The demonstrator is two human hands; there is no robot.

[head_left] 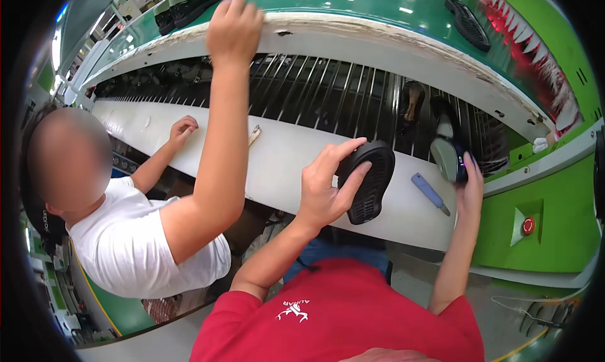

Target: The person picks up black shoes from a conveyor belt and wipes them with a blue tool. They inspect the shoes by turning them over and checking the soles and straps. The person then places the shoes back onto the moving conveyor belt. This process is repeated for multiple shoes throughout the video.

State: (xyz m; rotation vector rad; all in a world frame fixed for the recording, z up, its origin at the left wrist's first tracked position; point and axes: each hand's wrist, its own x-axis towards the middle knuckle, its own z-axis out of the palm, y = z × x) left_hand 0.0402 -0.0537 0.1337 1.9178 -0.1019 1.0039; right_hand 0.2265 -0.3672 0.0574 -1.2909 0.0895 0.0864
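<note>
My left hand grips a black shoe sole, thumb across its treaded face and fingers round its edge. The sole is held upright above the white work surface. To the right, my right hand is closed on the end of a grey-green and black shoe upper, which leans over the rollers. A blue-handled tool with a short metal tip lies on the white surface between my hands.
A co-worker in a white shirt stands at my left, one arm raised across the bench. Behind the metal rollers runs a green belt carrying shoes and a black sole. A green machine panel with a red button stands right.
</note>
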